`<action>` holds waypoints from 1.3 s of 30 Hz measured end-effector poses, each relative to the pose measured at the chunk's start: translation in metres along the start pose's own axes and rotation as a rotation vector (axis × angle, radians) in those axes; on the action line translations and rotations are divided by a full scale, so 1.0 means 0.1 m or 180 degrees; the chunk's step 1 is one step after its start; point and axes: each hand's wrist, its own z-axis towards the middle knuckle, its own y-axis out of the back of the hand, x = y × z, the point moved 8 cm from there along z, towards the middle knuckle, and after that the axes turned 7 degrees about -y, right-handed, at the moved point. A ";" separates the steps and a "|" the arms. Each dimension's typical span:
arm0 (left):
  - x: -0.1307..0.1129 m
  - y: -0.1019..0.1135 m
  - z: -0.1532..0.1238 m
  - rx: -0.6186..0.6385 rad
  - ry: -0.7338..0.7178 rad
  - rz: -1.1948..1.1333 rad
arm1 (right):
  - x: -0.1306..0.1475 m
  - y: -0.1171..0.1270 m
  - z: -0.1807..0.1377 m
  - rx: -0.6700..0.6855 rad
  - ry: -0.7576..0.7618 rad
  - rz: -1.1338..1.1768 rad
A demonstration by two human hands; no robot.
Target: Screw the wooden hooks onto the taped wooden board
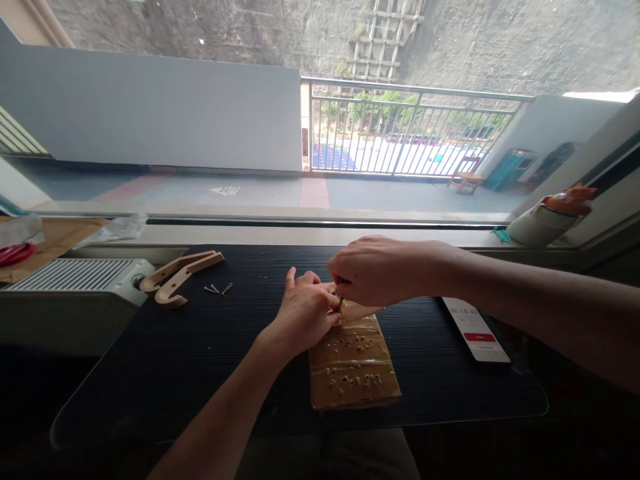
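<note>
My left hand (309, 310) presses down at the far end of a tape-wrapped brown block (355, 393) with many holes in its top. Its thumb and fingers close round a pale wooden piece (361, 311) lying across the block; one finger sticks up. Directly above, my right hand (367, 270) is closed, knuckles up, on a tool whose thin dark shaft (341, 305) points down at the wooden piece. The tool's handle is hidden in the fist. Several small screws (219, 289) lie left of my hands, beside two curved wooden hooks (185, 273).
A phone (475, 333) showing a timer lies under my right forearm on the black table (240, 347). A white slatted unit (80, 280) stands left. On the windowsill are a plastic bag (115, 228) and a tilted white container (537, 223).
</note>
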 end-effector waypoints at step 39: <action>0.00 0.00 -0.01 0.0076 0.0092 0.0042 | -0.11 -0.02 -0.06 -0.0085 -0.0249 -0.0129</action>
